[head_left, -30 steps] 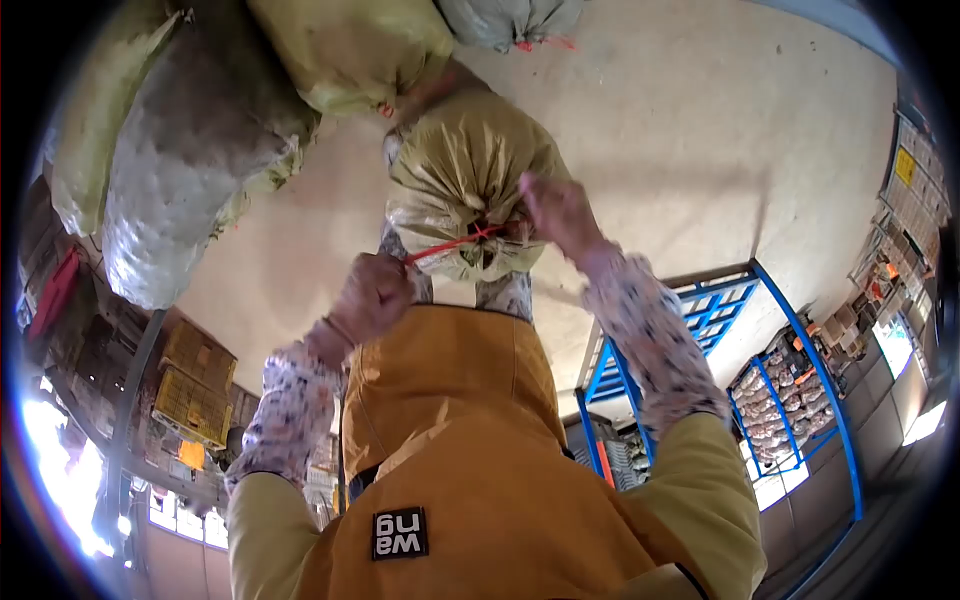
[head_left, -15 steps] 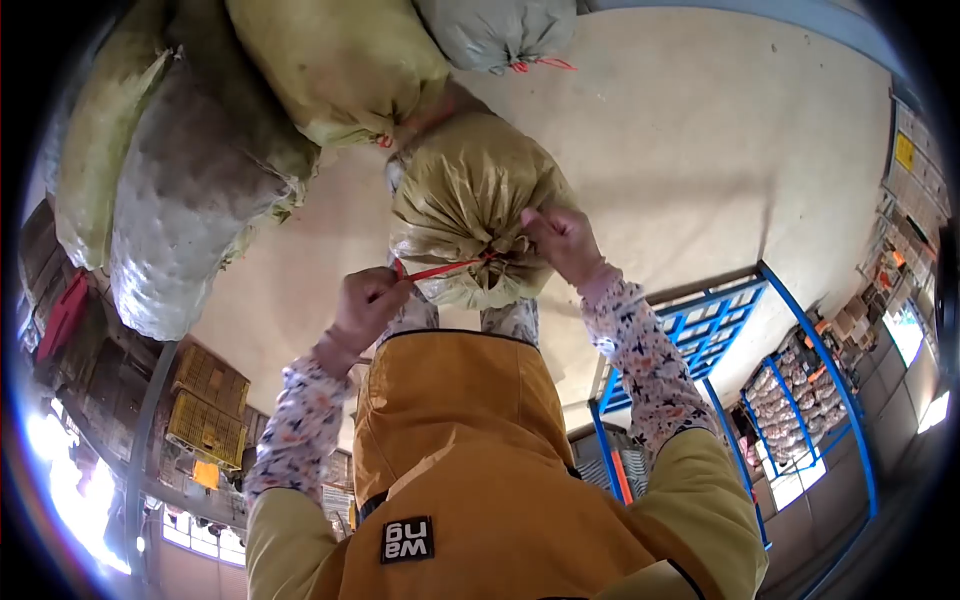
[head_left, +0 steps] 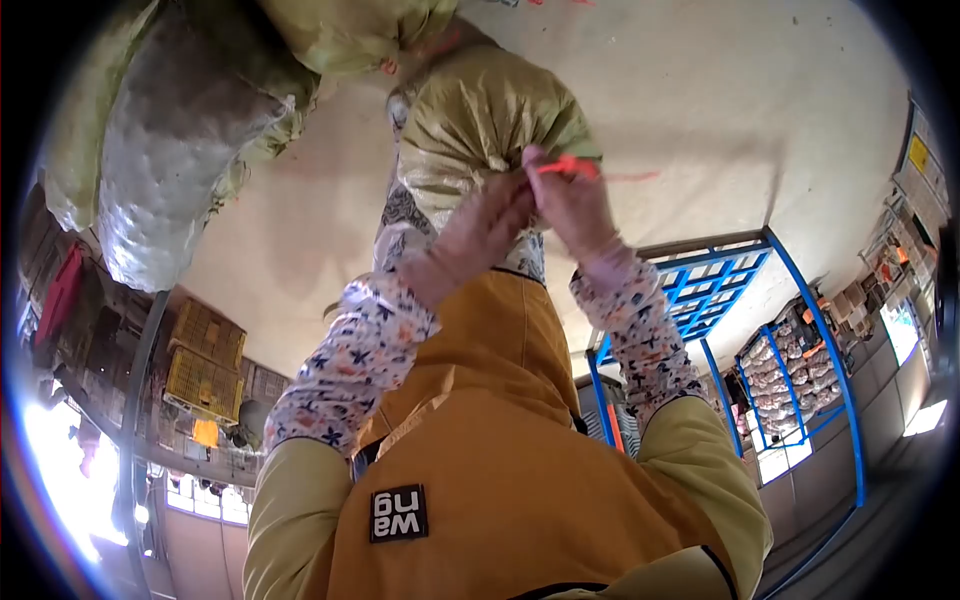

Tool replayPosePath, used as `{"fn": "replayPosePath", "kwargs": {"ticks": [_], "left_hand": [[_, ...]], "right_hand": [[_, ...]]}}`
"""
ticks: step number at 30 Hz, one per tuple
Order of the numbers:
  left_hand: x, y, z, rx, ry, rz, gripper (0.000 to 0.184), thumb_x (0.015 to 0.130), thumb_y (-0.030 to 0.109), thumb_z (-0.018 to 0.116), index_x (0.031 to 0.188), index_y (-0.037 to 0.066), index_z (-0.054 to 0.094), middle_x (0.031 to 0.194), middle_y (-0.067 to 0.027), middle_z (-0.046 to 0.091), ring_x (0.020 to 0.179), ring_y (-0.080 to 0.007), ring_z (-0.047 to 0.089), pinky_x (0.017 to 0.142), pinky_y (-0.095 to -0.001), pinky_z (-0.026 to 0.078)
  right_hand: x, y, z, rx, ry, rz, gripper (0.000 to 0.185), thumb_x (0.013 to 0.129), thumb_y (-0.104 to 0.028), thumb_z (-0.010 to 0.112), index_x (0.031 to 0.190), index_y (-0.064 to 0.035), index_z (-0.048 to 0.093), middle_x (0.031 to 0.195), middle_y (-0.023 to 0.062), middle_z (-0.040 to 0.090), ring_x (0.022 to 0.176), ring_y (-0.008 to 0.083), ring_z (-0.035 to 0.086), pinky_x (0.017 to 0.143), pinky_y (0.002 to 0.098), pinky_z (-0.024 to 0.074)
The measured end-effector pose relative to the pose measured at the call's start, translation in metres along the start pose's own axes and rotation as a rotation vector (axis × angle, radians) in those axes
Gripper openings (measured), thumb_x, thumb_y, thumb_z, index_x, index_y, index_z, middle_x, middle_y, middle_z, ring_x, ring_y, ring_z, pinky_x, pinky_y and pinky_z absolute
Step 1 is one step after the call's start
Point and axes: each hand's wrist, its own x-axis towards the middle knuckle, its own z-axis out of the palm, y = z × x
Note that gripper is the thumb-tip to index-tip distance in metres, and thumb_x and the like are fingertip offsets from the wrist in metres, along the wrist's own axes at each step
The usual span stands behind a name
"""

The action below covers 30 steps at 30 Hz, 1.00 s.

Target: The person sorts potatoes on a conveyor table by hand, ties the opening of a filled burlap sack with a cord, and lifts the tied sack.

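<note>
A stuffed olive-green woven sack (head_left: pixel 490 100) stands against my legs, its top gathered into pleats. My left hand (head_left: pixel 482 225) is at the gathered neck, right against my other hand. Its fingers are bent together and slightly smeared, and what they hold is hidden. Over the near right side of the sack, my right hand (head_left: pixel 575 205) is closed with the thumb up. A red string (head_left: pixel 570 167) runs across its fingers, with a loose tail pointing right. Both hands cover the knot area of the neck.
Full sacks, one whitish (head_left: pixel 180 150) and another green (head_left: pixel 360 35), lean at upper left. A blue metal frame (head_left: pixel 715 290) stands on the right, with a rack of filled bags (head_left: pixel 795 385) beyond. Yellow crates (head_left: pixel 205 380) are stacked at left.
My left hand has moved right and up to meet my right hand. The red string, earlier stretched to the left hand, now lies at the right hand. The view has shifted slightly.
</note>
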Motion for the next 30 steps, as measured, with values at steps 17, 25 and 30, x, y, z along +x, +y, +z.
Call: {"fn": "replayPosePath", "kwargs": {"ticks": [17,25,30], "left_hand": [[-0.002,-0.033,-0.036,0.871,-0.171,0.387,0.032,0.097,0.032,0.049,0.119,0.012,0.06,0.097,-0.0158,0.065,0.09,-0.034,0.063,0.078,-0.0461,0.05],[0.011,-0.037,-0.041,0.599,-0.332,0.092,0.032,0.088,0.017,0.059,0.119,0.009,0.057,0.087,-0.0184,0.064,0.084,-0.0377,0.064,0.073,-0.0439,0.051],[0.001,0.0,-0.048,0.025,-0.355,-0.3,0.036,0.079,0.003,0.071,0.113,-0.001,0.058,0.09,-0.012,0.066,0.08,-0.0184,0.066,0.07,-0.0338,0.053]], "right_hand": [[0.001,-0.032,0.009,-0.243,-0.016,-0.585,0.031,0.094,-0.021,0.059,0.119,-0.0022,0.058,0.122,0.0158,0.056,0.096,0.0201,0.062,0.075,0.0297,0.0547],[-0.03,0.052,0.036,-0.805,0.217,-0.5,0.046,0.087,-0.012,0.062,0.131,-0.0017,0.051,0.11,0.0139,0.065,0.095,0.0268,0.066,0.079,0.0362,0.0528],[-0.016,0.07,0.043,0.038,0.295,-0.16,0.016,0.091,-0.005,0.064,0.105,0.0018,0.062,0.086,0.0096,0.069,0.076,0.011,0.063,0.068,0.0257,0.0503]]}}
